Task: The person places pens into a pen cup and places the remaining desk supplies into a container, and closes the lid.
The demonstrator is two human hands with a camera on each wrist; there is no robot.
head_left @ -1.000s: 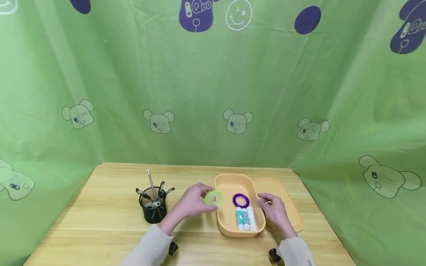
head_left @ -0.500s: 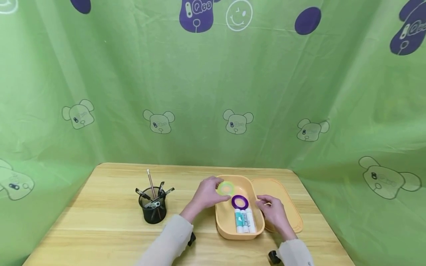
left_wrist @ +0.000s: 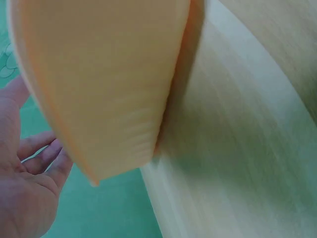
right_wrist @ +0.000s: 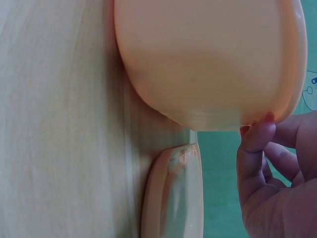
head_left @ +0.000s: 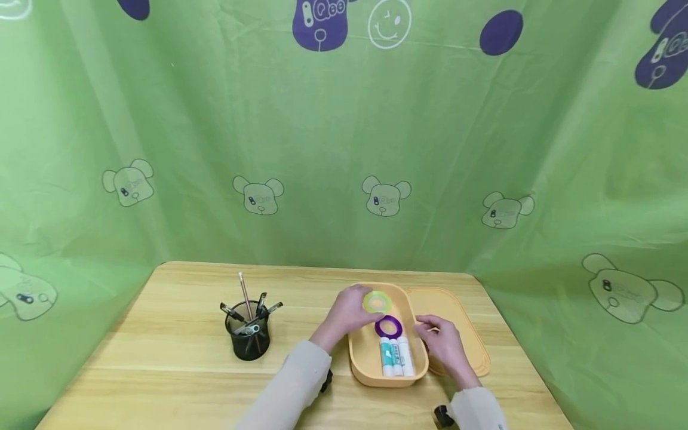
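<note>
In the head view, my left hand [head_left: 347,310] holds a yellow-green roll of tape [head_left: 377,302] between thumb and fingers, over the far half of an orange box [head_left: 361,358]. A purple roll of tape [head_left: 388,334] lies inside the box, just beyond several glue sticks [head_left: 396,357] lined up at the near end. My right hand [head_left: 442,340] pinches the box's right rim; in the right wrist view its fingertips [right_wrist: 269,119] touch the wall there. The left wrist view shows the left hand [left_wrist: 29,183] beyond the box wall, with the yellow-green tape hidden.
An orange lid [head_left: 463,328] lies flat on the wooden table [head_left: 161,358], right of the box. A black mesh pen holder [head_left: 250,346] with pens and a pencil stands to the left. A green curtain [head_left: 322,131] hangs behind the table.
My left hand has carried the yellow-green tape from the box's left side rightward and away, over the inside of the box. The right hand has stayed at the right rim.
</note>
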